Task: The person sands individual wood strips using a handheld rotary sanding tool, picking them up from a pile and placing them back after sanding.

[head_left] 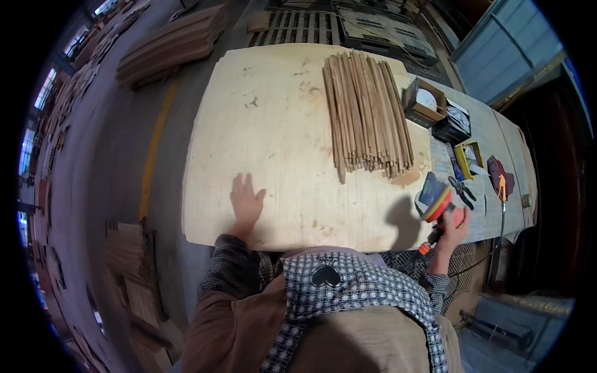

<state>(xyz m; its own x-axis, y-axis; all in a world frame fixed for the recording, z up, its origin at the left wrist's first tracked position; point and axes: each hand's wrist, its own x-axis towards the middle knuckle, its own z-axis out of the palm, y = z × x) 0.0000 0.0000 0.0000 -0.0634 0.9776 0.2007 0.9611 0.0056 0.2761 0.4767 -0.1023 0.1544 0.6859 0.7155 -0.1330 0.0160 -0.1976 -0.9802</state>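
Note:
My left hand (246,200) lies with fingers spread on the pale wooden sheet (261,130) that tops the table, near its front left. It holds nothing. At the right, my right hand (456,227) is wrapped round a red and black orbital sander (443,211), its round pad edged in yellow and tilted up to the left. The sander is raised, and its shadow falls on the sheet. Beyond it lies a wide bundle of thin brown wooden strips (367,112), side by side. A dark blue-grey pad (431,188) rests close behind the sander.
On the right are an open box with white discs (424,102), a second dark box (454,121), a yellow box (468,158), black pliers (462,191) and an orange air gun (502,186) on a hose. Stacked boards (171,46) stand at the far left, more planks (127,258) near left.

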